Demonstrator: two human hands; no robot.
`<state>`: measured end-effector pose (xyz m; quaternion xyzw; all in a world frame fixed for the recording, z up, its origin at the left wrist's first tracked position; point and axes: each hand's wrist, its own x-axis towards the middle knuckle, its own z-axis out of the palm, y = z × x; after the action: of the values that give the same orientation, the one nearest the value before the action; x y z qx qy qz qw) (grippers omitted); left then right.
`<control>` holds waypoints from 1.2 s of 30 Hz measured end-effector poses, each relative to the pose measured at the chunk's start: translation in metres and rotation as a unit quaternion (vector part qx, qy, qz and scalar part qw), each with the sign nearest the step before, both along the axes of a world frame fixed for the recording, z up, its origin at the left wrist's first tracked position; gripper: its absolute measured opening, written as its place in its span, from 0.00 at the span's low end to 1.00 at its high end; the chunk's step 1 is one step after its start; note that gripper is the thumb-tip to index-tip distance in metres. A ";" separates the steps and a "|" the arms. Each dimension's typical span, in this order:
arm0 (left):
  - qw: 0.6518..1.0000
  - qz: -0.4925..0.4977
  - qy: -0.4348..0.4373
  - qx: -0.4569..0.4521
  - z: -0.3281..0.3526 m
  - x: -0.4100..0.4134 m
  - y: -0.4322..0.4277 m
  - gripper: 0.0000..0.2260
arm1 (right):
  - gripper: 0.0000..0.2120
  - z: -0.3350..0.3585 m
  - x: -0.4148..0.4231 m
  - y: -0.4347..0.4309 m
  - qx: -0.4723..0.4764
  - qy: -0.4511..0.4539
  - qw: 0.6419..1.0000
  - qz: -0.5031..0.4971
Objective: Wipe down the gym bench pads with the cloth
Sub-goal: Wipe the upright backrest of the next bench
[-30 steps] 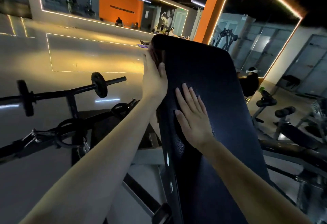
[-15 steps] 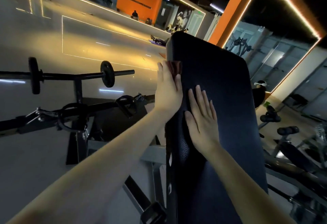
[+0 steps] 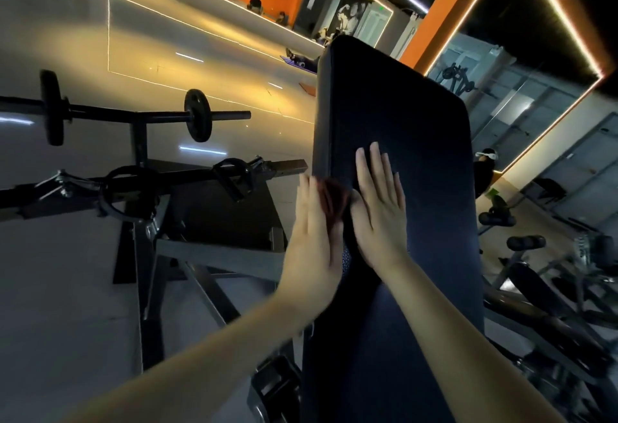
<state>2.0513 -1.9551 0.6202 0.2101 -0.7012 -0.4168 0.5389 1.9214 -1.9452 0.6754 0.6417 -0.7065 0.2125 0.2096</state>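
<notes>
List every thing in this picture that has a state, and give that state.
bench pad, inclined
cloth, pressed against the pad's left edge
left hand, blurred, fingers straight, pressing the cloth
right hand, flat on the pad, holding nothing
barbell, on its stand, two plates fitted

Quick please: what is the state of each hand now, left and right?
Left hand: open, straight fingers press the reddish cloth against the side edge of the bench pad.
Right hand: open, flat on the pad, holding nothing.

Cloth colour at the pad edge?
Dark reddish-brown cloth, motion-blurred, by the left hand; head view.
</notes>
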 end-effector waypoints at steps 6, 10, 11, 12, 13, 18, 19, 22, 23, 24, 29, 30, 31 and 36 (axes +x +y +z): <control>0.998 0.027 -0.038 -0.032 -0.001 0.001 0.004 0.32 | 0.26 -0.001 -0.003 -0.001 -0.006 -0.002 1.000 0.002; 0.998 0.040 -0.039 0.025 0.049 -0.018 -0.051 0.31 | 0.27 0.000 -0.003 0.000 -0.002 0.003 1.000 -0.002; 0.998 0.044 -0.042 0.028 0.063 -0.023 -0.067 0.31 | 0.27 -0.001 -0.002 0.000 -0.003 0.002 1.000 -0.004; 0.998 0.043 -0.043 0.025 0.076 -0.027 -0.083 0.31 | 0.27 -0.001 -0.002 0.000 -0.002 -0.001 1.000 -0.006; 0.998 0.041 -0.042 0.023 0.086 -0.031 -0.099 0.30 | 0.27 -0.001 -0.002 0.000 0.001 -0.004 1.000 -0.007; 0.999 0.021 -0.017 0.033 0.100 -0.037 -0.130 0.28 | 0.27 0.001 0.001 0.001 0.016 -0.009 1.000 -0.015; 0.999 0.019 -0.011 0.032 0.099 -0.035 -0.122 0.28 | 0.27 0.001 0.001 0.001 0.014 -0.010 1.000 -0.016; 1.000 0.016 0.003 0.022 0.075 -0.022 -0.085 0.29 | 0.27 0.001 0.002 0.001 0.012 -0.010 1.000 -0.018; 1.000 0.006 0.012 0.020 0.060 -0.018 -0.068 0.29 | 0.27 0.001 0.001 0.001 0.009 -0.006 1.000 -0.017; 0.999 -0.009 0.023 0.021 0.043 -0.013 -0.049 0.29 | 0.26 0.001 0.001 0.002 0.008 -0.001 1.000 -0.016; 0.995 -0.090 0.021 0.034 -0.019 0.015 0.028 0.26 | 0.26 0.003 0.008 0.006 0.037 -0.006 0.998 -0.044; 0.995 -0.095 0.004 0.017 -0.025 0.020 0.034 0.26 | 0.27 0.003 0.009 0.007 0.042 -0.006 0.998 -0.052; 0.996 -0.091 -0.017 -0.010 -0.029 0.023 0.035 0.26 | 0.27 0.003 0.010 0.009 0.045 -0.006 0.997 -0.058; 0.992 -0.032 -0.061 -0.110 -0.025 0.013 0.005 0.25 | 0.26 -0.015 0.005 0.028 0.063 0.015 0.996 -0.062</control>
<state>2.0639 -1.9497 0.5948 0.1524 -0.7807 -0.3407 0.5012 1.9259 -1.9177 0.6605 0.6116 -0.7537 0.1449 0.1922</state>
